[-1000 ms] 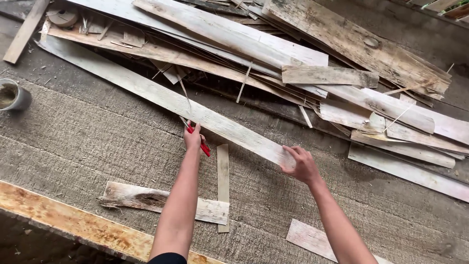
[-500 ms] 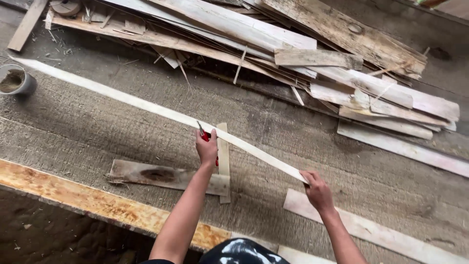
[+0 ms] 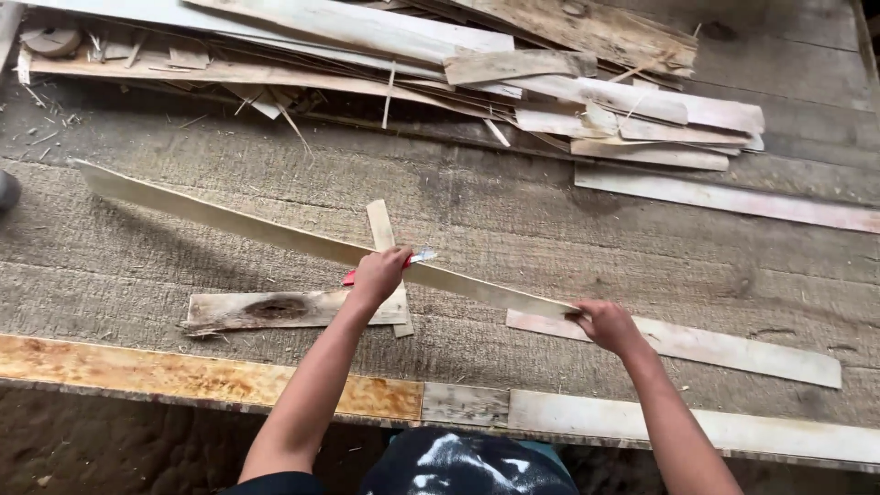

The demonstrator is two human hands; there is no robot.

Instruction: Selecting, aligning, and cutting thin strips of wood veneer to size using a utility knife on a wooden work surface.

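Two bare hands grip one long pale veneer strip [image 3: 275,231] above a rough wooden workbench [image 3: 513,220]. The left hand [image 3: 378,275] is closed around the strip near its middle and at the same time clasps a red-handled knife [image 3: 414,260], whose light blade tip shows just right of the knuckles. The right hand [image 3: 607,324] pinches the strip's near end between thumb and fingers. The strip runs diagonally from that end, up and leftward, to a far end near the bench's left edge; it is raised off the surface and casts a shadow below it.

Directly under the left hand lie two offcuts on the bench: a narrow upright slat [image 3: 385,240] and a broader flat piece with a dark knot [image 3: 275,310], which cross each other. Just beside the right hand, a long flat strip [image 3: 715,346] rests on the bench and extends toward the right edge.

Along the front edge of the bench runs a stained yellowish board [image 3: 183,374], joined on its right by paler boards. Along the back edge lies a loose pile of veneer scraps and boards [image 3: 513,55], overlapping at varied angles, and one separate pale strip [image 3: 733,196] lies in front of the pile toward the right edge. Small splinters are scattered near the back left corner. A dark patterned garment [image 3: 467,463] of the person shows at the bottom of the view.
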